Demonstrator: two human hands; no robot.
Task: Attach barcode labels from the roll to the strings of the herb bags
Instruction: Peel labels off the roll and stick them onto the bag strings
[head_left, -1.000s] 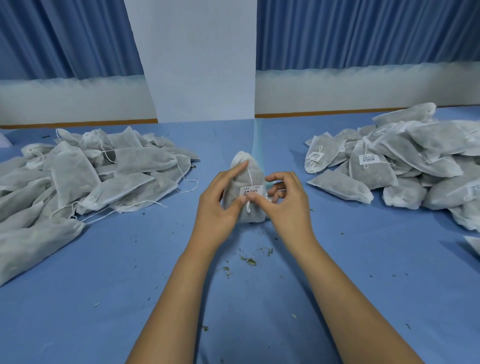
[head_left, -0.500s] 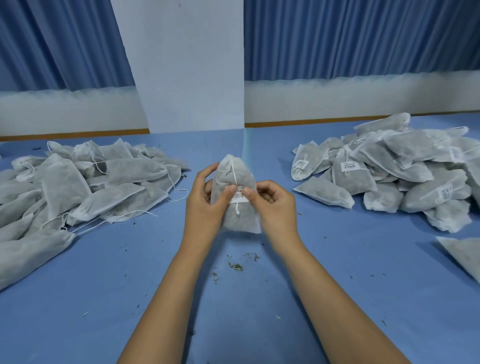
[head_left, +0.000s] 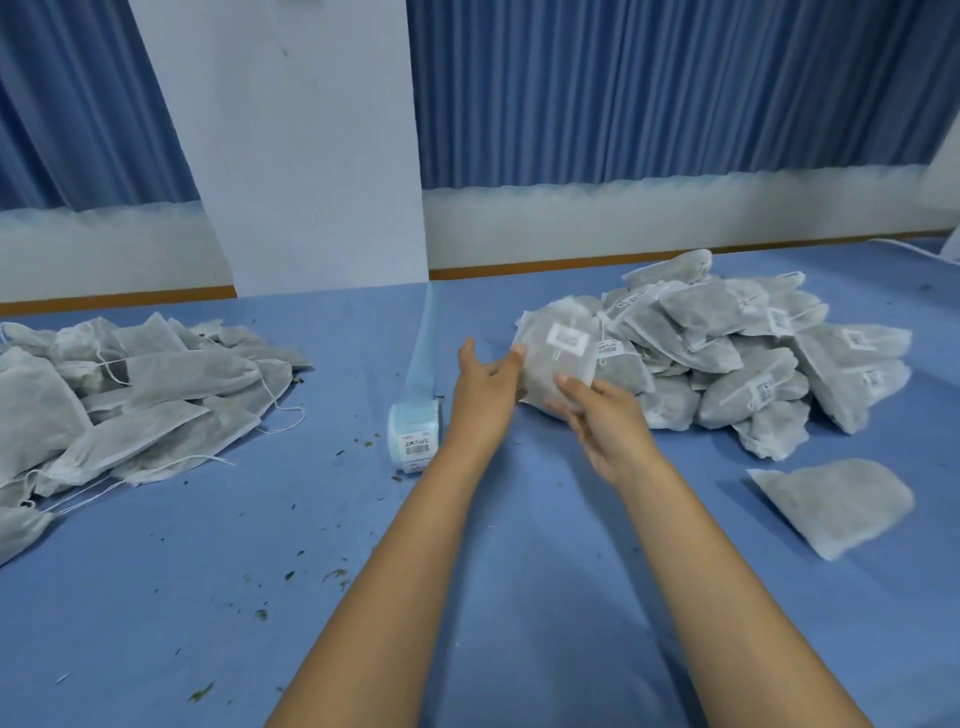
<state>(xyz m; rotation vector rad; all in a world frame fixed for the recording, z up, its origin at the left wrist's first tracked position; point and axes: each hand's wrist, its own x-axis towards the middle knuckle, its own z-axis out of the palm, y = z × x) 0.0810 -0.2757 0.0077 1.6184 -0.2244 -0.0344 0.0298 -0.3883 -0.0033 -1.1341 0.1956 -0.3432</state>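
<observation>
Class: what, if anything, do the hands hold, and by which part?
A labelled herb bag, between open hands: left hand on its left edge, right hand at its bottom edge.

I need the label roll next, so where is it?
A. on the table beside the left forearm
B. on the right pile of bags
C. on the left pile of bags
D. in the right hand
A: the label roll stands on edge on the blue table, close beside the left forearm, with its strip trailing away.
</observation>
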